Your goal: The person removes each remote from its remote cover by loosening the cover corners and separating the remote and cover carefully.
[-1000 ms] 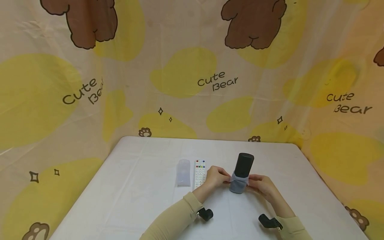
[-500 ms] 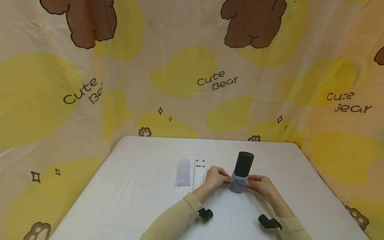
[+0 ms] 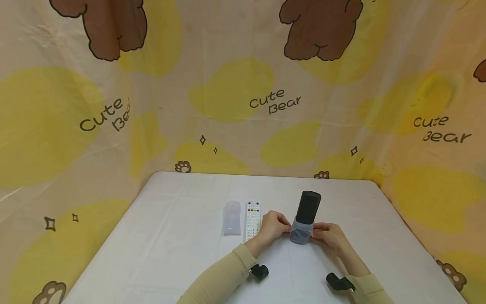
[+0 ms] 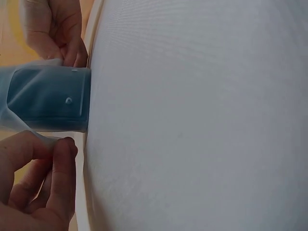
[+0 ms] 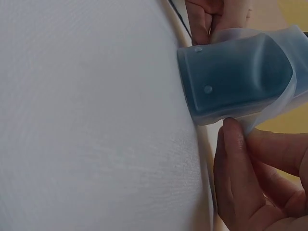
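A black remote control (image 3: 309, 207) stands nearly upright on the table, leaning slightly back, its plain side facing me. Its lower end sits inside a translucent silicone sleeve (image 3: 301, 234), whose upper edge is folded outward. My left hand (image 3: 274, 224) pinches the sleeve's flap on the left side between thumb and fingers. On the other side, my right hand (image 3: 331, 234) pinches the opposite flap. Both wrist views show the sleeve (image 5: 231, 79) close up, with small raised nubs near its base and dark blue-looking plastic showing through.
Left of my hands lie a white remote control (image 3: 252, 219) with coloured buttons and another translucent sleeve (image 3: 232, 218). My left forearm passes close to the white remote's near end. A white-covered table (image 3: 182, 236) reaches back to a patterned curtain (image 3: 228, 97).
The black remote and its sleeve have shifted very slightly left, along with my right hand. Both hands keep their pinch on the sleeve's flaps.
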`<move>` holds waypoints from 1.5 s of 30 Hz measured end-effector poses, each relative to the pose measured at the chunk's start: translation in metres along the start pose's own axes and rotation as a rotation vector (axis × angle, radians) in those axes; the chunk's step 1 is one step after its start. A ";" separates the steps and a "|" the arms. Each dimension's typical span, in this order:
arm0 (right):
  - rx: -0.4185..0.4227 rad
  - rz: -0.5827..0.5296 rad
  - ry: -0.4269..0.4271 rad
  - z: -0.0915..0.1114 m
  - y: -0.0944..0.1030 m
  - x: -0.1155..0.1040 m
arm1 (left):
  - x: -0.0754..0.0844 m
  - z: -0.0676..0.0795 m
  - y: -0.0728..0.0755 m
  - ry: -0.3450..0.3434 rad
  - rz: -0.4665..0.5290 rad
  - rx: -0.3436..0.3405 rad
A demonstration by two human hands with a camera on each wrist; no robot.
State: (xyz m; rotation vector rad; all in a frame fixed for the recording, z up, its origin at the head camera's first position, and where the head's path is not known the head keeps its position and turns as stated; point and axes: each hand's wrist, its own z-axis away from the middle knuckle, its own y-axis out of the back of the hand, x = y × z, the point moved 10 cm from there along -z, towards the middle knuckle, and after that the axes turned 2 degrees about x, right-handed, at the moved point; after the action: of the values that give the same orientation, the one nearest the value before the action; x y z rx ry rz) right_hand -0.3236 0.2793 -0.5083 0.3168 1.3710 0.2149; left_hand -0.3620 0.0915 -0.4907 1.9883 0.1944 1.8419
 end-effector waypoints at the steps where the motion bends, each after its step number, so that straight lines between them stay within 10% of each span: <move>1: 0.006 0.023 0.004 0.000 0.000 0.000 | 0.000 0.000 0.000 0.000 -0.002 -0.005; 18: 0.106 0.297 0.035 0.003 0.007 -0.008 | -0.006 -0.001 -0.004 -0.018 -0.038 -0.035; 32: 0.093 0.263 0.002 0.002 0.004 -0.004 | -0.015 0.002 -0.013 0.096 0.214 -0.077; 45: 0.110 0.272 -0.012 0.003 0.004 -0.005 | -0.010 0.000 -0.014 0.087 0.230 -0.093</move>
State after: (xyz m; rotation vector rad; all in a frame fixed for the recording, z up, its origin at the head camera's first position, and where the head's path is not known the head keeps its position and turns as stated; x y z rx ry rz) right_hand -0.3217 0.2812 -0.5019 0.5967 1.3286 0.3623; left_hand -0.3606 0.1002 -0.5053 1.9355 -0.0983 2.0407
